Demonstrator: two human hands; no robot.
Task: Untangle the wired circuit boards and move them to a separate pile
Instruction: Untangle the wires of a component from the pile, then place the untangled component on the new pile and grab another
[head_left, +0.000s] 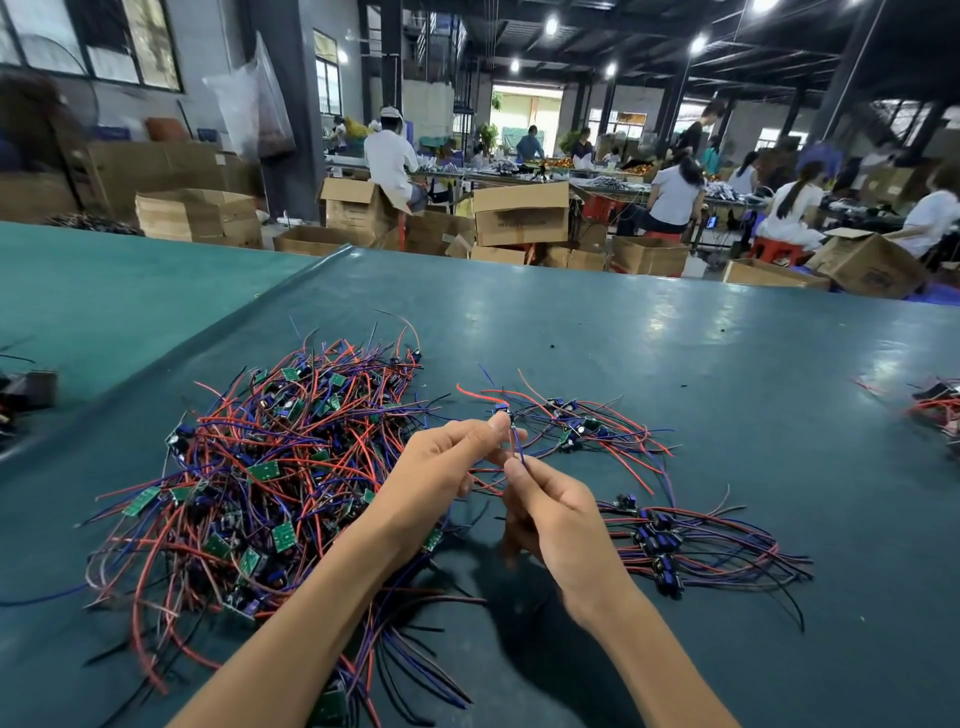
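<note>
A big tangled heap of small green circuit boards with red, blue and black wires (260, 467) lies on the left of the green table mat (675, 364). Above the mat, my left hand (436, 473) pinches a small wired board (501, 410) at its fingertips. Just below it, my right hand (556, 514) pinches that board's blue wire (517, 447). A loose spread of wired boards (576, 426) lies right behind my hands. A tidier pile of boards with wires combed to the right (691, 551) sits to the right of my right hand.
More wired parts lie at the mat's right edge (935, 405) and dark parts at the far left (26, 395). Beyond the table's far edge stand open cardboard boxes (519, 213) and several seated workers (675, 197).
</note>
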